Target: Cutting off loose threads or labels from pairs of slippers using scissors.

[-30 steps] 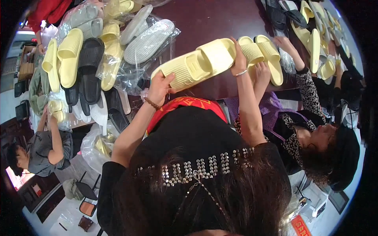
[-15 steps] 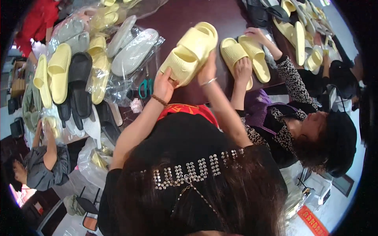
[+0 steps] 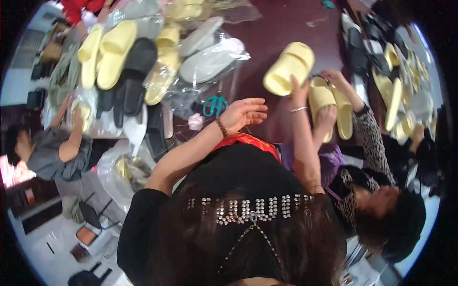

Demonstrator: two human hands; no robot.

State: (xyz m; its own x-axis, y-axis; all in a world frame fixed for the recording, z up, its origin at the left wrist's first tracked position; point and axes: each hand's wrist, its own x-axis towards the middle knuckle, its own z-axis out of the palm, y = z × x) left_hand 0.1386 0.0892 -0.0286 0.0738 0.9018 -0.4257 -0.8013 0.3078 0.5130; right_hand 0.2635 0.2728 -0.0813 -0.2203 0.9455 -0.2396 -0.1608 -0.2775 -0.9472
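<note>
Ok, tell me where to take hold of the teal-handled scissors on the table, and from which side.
Probably grip the scissors by their teal handle loops, coming straight down from above. The loops lie flat and exposed on the dark table, while clear bagged slippers crowd the far side. The open left hand hovers just to their right, closest; the right hand already holds a yellow slipper.

yellow slipper in right hand
</note>
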